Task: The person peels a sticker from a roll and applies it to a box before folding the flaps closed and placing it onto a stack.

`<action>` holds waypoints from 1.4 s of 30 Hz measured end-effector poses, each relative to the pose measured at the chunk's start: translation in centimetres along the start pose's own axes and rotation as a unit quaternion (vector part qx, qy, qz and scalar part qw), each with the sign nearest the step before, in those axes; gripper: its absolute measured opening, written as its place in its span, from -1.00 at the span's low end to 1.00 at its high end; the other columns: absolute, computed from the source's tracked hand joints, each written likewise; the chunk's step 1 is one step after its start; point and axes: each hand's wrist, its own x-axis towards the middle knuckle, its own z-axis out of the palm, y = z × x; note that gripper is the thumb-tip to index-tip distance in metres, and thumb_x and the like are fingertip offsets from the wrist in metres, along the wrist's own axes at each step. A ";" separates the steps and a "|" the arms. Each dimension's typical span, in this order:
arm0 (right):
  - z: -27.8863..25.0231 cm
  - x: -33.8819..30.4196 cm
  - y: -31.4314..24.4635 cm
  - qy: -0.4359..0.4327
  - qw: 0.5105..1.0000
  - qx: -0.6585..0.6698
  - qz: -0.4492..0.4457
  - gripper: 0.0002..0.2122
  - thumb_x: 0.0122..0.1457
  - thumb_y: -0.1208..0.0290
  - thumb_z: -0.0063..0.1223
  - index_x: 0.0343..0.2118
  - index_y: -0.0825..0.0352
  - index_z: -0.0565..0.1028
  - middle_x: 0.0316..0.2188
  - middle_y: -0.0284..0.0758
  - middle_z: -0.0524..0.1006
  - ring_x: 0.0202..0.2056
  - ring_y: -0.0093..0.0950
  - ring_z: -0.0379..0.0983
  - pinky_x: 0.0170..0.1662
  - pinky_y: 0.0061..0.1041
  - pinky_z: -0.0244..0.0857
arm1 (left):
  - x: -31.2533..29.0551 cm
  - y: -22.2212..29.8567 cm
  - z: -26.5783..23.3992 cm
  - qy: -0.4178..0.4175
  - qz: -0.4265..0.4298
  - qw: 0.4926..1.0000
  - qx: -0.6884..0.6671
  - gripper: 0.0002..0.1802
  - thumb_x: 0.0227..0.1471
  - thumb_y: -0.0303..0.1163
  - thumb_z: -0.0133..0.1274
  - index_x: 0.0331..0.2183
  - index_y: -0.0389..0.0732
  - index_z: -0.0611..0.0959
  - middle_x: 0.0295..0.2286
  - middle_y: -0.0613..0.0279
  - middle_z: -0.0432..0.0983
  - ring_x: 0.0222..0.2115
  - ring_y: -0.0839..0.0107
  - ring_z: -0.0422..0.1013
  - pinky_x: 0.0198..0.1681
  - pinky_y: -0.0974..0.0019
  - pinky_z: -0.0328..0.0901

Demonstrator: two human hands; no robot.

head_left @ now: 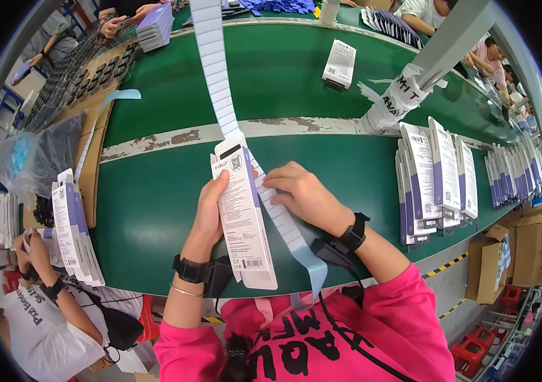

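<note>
Head view: white-and-purple box held over green table, clamped in grip of left hand. Pale-blue label strip, passing just right of box toward table's near edge, is met by right hand, fingers bent; whether its grip is pinched on strip cannot be told. Boxed stock noted grouped at right, second group at left. Worn white rail crossed by strip. Single box seen lying beyond rail.

Head view: left fisheye, head-worn, facing steeply down; left hand close at 9 o'clock, right hand at 3, green worktop receding toward 12.
</note>
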 end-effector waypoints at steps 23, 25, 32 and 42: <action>-8.7 1.4 -12.9 -0.060 0.982 -0.078 -0.162 -0.73 -0.09 0.63 0.05 -0.25 0.37 0.42 -0.56 -0.35 0.42 -0.55 -0.40 0.32 -0.48 -0.43 0.21 | -11.3 3.6 7.4 -0.040 0.221 0.867 0.445 -0.25 -0.10 -0.56 0.16 0.12 -0.33 0.20 -0.17 -0.09 0.47 -0.16 0.21 0.47 -0.14 0.27 0.35; -8.2 1.5 -13.1 -0.061 0.982 -0.093 -0.152 -0.73 -0.08 0.60 0.06 -0.25 0.38 0.39 -0.59 -0.34 0.41 -0.56 -0.38 0.33 -0.49 -0.42 0.21 | -12.2 3.4 7.3 -0.035 0.189 0.889 0.415 -0.29 -0.09 -0.53 0.16 0.10 -0.34 0.25 -0.18 -0.10 0.47 -0.23 0.16 0.51 -0.20 0.29 0.37; -6.9 1.3 -15.4 -0.150 0.930 -0.320 0.097 -0.72 -0.11 0.44 0.19 -0.43 0.38 0.29 -0.72 -0.31 0.33 -0.67 -0.39 0.38 -0.62 -0.47 0.19 | -13.1 3.7 7.6 -0.073 0.137 0.871 0.466 -0.28 -0.09 -0.53 0.15 0.10 -0.35 0.22 -0.18 -0.17 0.47 -0.24 0.02 0.51 -0.22 0.25 0.38; -3.5 -3.5 -9.2 0.141 0.919 0.360 0.079 -0.71 -0.07 0.43 0.32 -0.29 0.45 0.52 -0.22 -0.05 0.51 -0.18 -0.33 0.52 -0.20 -0.51 0.42 | -13.1 -2.0 5.9 -0.013 0.239 0.936 0.258 -0.28 0.09 -0.59 -0.12 0.16 -0.28 -0.13 0.02 -0.12 0.07 0.03 0.21 0.13 0.12 0.10 0.02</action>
